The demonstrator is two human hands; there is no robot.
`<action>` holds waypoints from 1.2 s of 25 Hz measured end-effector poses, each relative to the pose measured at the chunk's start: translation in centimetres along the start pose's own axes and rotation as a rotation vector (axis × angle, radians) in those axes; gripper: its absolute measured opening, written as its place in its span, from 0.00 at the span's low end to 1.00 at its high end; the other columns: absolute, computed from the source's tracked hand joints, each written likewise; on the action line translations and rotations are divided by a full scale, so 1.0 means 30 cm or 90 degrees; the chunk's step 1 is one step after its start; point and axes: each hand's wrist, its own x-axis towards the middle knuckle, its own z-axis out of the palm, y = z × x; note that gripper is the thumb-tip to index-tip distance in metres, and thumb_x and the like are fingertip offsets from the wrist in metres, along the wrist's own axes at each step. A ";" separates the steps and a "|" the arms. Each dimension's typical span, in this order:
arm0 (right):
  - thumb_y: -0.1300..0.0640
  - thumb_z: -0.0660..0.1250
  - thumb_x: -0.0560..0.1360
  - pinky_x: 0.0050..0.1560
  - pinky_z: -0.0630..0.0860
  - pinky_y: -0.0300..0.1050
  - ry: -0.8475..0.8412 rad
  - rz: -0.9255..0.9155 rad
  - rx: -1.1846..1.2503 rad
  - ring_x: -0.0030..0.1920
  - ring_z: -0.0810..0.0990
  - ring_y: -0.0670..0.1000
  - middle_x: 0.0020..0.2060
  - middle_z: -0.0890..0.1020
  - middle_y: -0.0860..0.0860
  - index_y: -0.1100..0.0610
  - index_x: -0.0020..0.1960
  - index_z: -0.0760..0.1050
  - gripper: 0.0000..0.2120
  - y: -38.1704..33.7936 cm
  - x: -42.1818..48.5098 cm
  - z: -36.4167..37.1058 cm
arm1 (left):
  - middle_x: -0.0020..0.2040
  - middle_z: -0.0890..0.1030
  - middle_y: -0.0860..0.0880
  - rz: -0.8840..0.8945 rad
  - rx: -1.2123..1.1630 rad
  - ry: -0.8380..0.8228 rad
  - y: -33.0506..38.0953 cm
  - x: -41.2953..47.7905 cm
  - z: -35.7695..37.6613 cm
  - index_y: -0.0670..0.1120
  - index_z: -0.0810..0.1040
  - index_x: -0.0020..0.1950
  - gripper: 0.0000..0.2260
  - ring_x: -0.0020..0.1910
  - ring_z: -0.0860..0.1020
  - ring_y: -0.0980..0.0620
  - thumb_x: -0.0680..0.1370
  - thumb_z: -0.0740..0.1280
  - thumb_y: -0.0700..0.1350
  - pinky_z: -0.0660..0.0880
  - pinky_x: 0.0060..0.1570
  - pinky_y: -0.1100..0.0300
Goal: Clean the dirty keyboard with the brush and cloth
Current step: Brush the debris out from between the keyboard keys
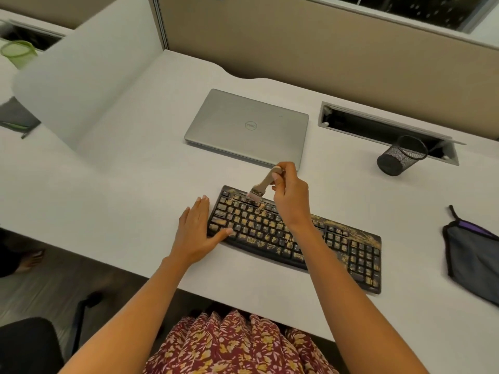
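Here, a black keyboard [351, 247] lies slanted on the white desk [121, 184], its left end farther away and its near-right corner close to the desk's near edge. Tan grit covers most of the keys and the far rim.

The right hand [289, 193] is curled around the top of a small wooden-handled brush [263, 184], pinching the handle between thumb and fingers. The brush tilts down to the left, with its bristles on the far rows of keys near the keyboard's left end.

The left hand [195, 230] is flat with straight fingers and grips nothing. It rests against the keyboard's left edge, fingers on the desk alongside it and the thumb lying across the near-left keys.

A grey cloth [472, 255] with black edging and a purple strip lies on the right, well apart from the keyboard's right end and partly cut off by the picture's edge. A band of bare desk separates the 2.

A closed silver Dell laptop [247, 125] sits beyond the keyboard, its near edge just behind the right hand's fingers. A narrower strip of desk shows between laptop and keyboard.

To the far right, a black mesh pen cup [399, 156] lies tipped beside an open cable tray [378, 125]. Left of the keyboard, the desk runs wide and bare toward a white curved divider [81, 85]. A tan partition [297, 36] bounds the far edge.
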 end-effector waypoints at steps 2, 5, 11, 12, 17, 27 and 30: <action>0.60 0.58 0.83 0.43 0.81 0.56 -0.010 -0.005 -0.006 0.42 0.82 0.52 0.44 0.81 0.51 0.57 0.57 0.69 0.05 -0.020 0.016 0.042 | 0.81 0.46 0.46 0.028 0.032 -0.027 -0.027 -0.002 0.005 0.44 0.44 0.81 0.50 0.80 0.42 0.50 0.71 0.51 0.77 0.40 0.77 0.49; 0.59 0.58 0.83 0.43 0.80 0.55 -0.026 -0.015 -0.012 0.42 0.82 0.51 0.44 0.81 0.51 0.56 0.57 0.69 0.04 -0.047 0.045 0.097 | 0.80 0.40 0.47 0.075 0.095 -0.051 -0.069 -0.003 0.005 0.44 0.41 0.80 0.54 0.79 0.37 0.52 0.69 0.49 0.80 0.37 0.77 0.49; 0.59 0.58 0.83 0.43 0.79 0.55 -0.049 -0.033 -0.010 0.42 0.81 0.52 0.43 0.80 0.50 0.56 0.57 0.69 0.04 -0.079 0.082 0.164 | 0.81 0.47 0.46 0.129 0.165 -0.041 -0.105 0.006 0.009 0.42 0.48 0.81 0.53 0.80 0.42 0.51 0.70 0.50 0.79 0.43 0.77 0.45; 0.59 0.58 0.83 0.43 0.79 0.55 -0.051 -0.038 -0.014 0.42 0.81 0.51 0.43 0.80 0.50 0.56 0.57 0.69 0.04 -0.080 0.081 0.173 | 0.81 0.49 0.46 0.135 0.170 -0.035 -0.106 0.005 0.012 0.42 0.49 0.81 0.52 0.80 0.43 0.51 0.71 0.51 0.79 0.44 0.77 0.44; 0.59 0.59 0.82 0.42 0.78 0.52 -0.041 -0.033 -0.023 0.41 0.80 0.50 0.42 0.80 0.49 0.57 0.58 0.70 0.05 -0.069 0.089 0.197 | 0.80 0.53 0.47 0.144 0.156 -0.022 -0.106 0.006 0.010 0.44 0.52 0.81 0.48 0.80 0.48 0.50 0.73 0.51 0.77 0.48 0.76 0.40; 0.61 0.64 0.80 0.49 0.81 0.51 -0.024 0.011 0.015 0.48 0.82 0.51 0.46 0.82 0.50 0.56 0.57 0.70 0.07 -0.062 0.139 0.202 | 0.80 0.55 0.48 0.141 0.152 -0.009 -0.108 0.010 0.014 0.45 0.54 0.80 0.47 0.79 0.51 0.51 0.73 0.53 0.77 0.48 0.76 0.40; 0.61 0.64 0.80 0.49 0.81 0.49 -0.058 -0.001 0.006 0.48 0.82 0.51 0.47 0.82 0.51 0.56 0.57 0.70 0.07 -0.065 0.135 0.199 | 0.80 0.56 0.48 0.144 0.150 -0.005 -0.108 0.011 0.015 0.45 0.55 0.80 0.47 0.79 0.52 0.50 0.72 0.53 0.77 0.49 0.75 0.40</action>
